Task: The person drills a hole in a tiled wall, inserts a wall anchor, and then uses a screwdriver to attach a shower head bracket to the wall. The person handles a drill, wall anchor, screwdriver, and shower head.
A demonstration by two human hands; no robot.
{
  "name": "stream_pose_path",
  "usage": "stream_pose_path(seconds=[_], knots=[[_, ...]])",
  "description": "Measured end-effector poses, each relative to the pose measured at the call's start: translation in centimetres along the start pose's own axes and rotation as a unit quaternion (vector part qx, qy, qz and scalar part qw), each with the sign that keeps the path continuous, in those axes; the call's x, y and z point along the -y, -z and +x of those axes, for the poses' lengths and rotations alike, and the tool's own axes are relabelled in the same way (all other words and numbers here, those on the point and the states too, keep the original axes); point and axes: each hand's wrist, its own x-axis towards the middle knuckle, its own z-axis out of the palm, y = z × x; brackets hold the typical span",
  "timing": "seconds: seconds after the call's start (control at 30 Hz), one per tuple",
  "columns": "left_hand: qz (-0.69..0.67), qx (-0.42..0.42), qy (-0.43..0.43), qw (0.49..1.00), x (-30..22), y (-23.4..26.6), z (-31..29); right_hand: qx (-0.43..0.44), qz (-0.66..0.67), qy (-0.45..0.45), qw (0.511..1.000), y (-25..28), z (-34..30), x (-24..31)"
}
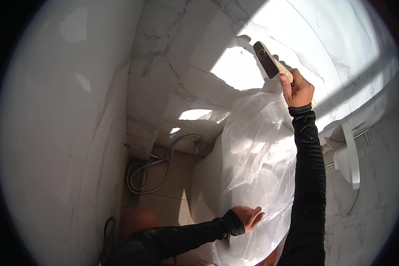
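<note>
My right hand [300, 90] is raised at the upper right with its fingers closed round a flat tool [267, 61]. This tool has a dark rectangular face and a pale, stained body, and it is close to the sunlit marbled wall. Lower down, my left hand [249, 218] holds nothing that I can make out; its fingers are loosely bent and partly apart. Beneath it lies a clear plastic sheet [257, 177], draped in wrinkles over a pale, rounded fixture [207, 186]. The sheet hides most of the fixture's shape.
A hand shower with a coiled metal hose [167, 170] hangs low on the wall by the tiled floor [175, 177]. To the right, a white basin [348, 164] juts from the wall. A tall pale panel [66, 133] fills the left side.
</note>
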Motion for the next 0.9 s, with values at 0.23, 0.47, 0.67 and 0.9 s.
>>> stream_pose_path(seconds=[0.23, 0.47, 0.67, 0.9], knots=[[-0.011, -0.005, -0.003, 1.0, -0.4, 0.5, 0.3, 0.07, -0.062, 0.09, 0.992, 0.2, -0.5, 0.5], [-0.089, 0.023, 0.018, 0.996, 0.1, 0.5, 0.0, 0.085, -0.076, 0.049, 0.992, -1.2, 0.3, 0.6], [-0.049, 0.043, 0.033, 0.997, 0.1, 0.5, -0.2, 0.117, -0.1, 0.04, 0.987, -1.0, 0.8, 1.2], [-0.076, 0.037, 0.053, 0.995, 0.4, 0.2, 0.4, 0.065, -0.095, 0.038, 0.993, 8.9, -5.3, 2.0]])
